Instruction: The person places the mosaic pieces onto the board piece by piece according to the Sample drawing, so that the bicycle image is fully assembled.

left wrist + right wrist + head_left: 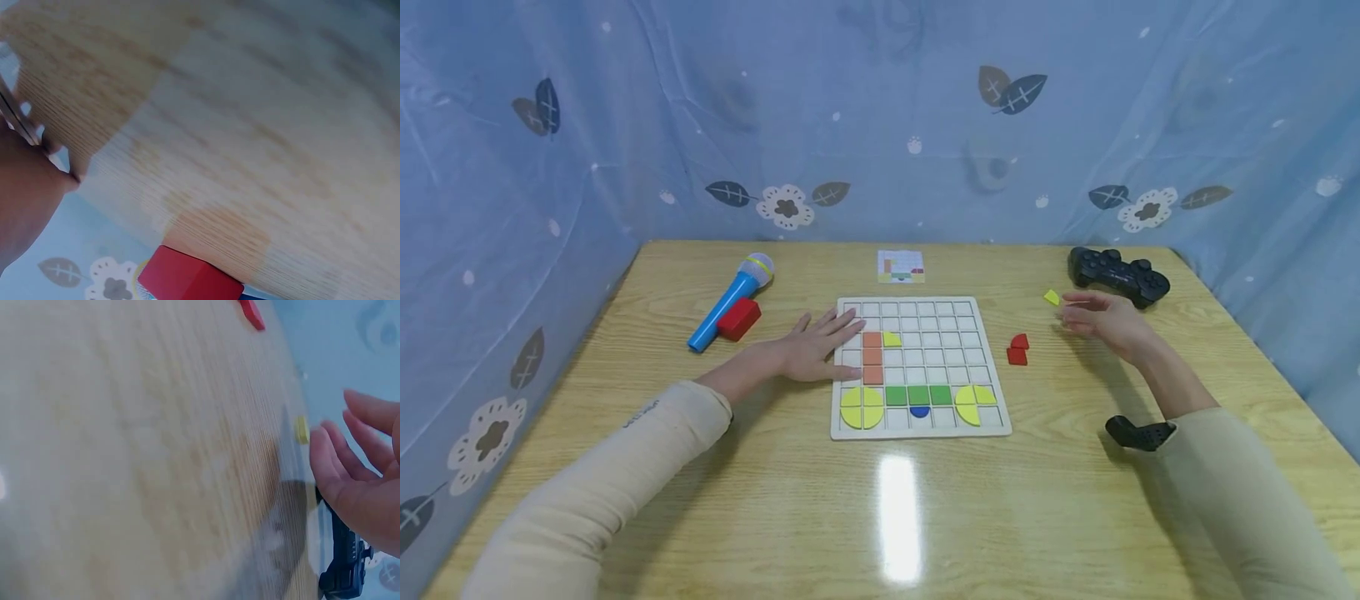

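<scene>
My left hand (820, 346) rests flat with spread fingers on the left edge of a white grid board (925, 429). Three orange squares (872, 357) stand in a column on it, a yellow quarter piece (891, 339) beside the top one. Lower down lie a yellow circle of several quarters (862, 408), three green squares (918, 396), a blue half-round piece (919, 412) and three yellow quarters (967, 404). My right hand (1105, 321), fingers loosely bent and holding nothing, hovers beside a loose yellow piece (1051, 297), also in the right wrist view (302, 429).
Two red pieces (1018, 349) lie right of the board. A black game controller (1120, 276) sits beyond my right hand. At left are a blue toy microphone (726, 310) and a red block (739, 320). A printed pattern card (901, 267) lies behind the board.
</scene>
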Available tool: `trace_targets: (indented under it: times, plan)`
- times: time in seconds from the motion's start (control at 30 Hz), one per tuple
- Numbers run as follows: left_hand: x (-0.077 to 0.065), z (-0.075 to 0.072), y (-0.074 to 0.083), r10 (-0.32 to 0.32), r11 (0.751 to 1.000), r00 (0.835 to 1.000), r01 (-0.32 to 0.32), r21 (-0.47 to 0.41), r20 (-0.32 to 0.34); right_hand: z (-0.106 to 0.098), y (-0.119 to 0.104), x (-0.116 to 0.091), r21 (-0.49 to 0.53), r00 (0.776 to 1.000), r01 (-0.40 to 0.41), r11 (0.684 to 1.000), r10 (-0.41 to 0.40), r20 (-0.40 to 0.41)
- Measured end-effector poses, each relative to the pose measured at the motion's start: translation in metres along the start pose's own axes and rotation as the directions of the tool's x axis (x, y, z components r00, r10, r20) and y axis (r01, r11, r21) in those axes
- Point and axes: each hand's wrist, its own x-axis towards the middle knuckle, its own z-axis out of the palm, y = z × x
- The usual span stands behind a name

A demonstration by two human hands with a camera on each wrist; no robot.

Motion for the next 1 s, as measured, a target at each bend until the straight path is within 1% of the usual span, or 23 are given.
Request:
trace_targets:
  times: [0.07, 0.2, 0.33, 0.47, 0.53, 0.77, 1.0]
  plan:
    - [0.0, 0.0, 0.001, -0.001, 1.0, 1.0, 0.001, -0.003, 0.005, -0.002, 0.002, 0.004, -0.048, 0.999, -0.002, 0.999, 0.001, -0.037]
    - [0.0, 0.001, 0.001, -0.004, 1.0, 1.0, 0.005, -0.009, 0.009, -0.004, 0.005, 0.013, -0.147, 0.998, 0.011, 0.989, -0.02, -0.06]
    - [0.0, 0.002, 0.0, 0.001, 1.0, 1.0, -0.001, -0.012, 0.002, -0.004, 0.004, 0.021, -0.218, 0.995, 0.005, 0.976, -0.027, -0.095]
    - [0.0, 0.0, 0.0, -0.001, 1.0, 1.0, 0.001, -0.009, 0.0, -0.001, 0.002, 0.029, -0.263, 0.993, 0.014, 0.965, -0.045, -0.113]
    - [0.0, -0.001, 0.0, -0.009, 1.0, 1.0, 0.009, -0.002, 0.004, -0.001, 0.001, 0.032, -0.276, 0.993, 0.023, 0.961, -0.053, -0.105]
    - [0.0, 0.0, -0.001, -0.005, 1.0, 1.0, 0.005, -0.007, 0.01, 0.001, 0.0, 0.04, -0.299, 0.996, 0.032, 0.954, -0.055, -0.068]
    - [0.002, 0.002, -0.004, 0.009, 1.0, 1.0, -0.009, -0.005, -0.006, 0.002, -0.004, 0.044, -0.323, 0.998, 0.051, 0.945, -0.063, -0.028]
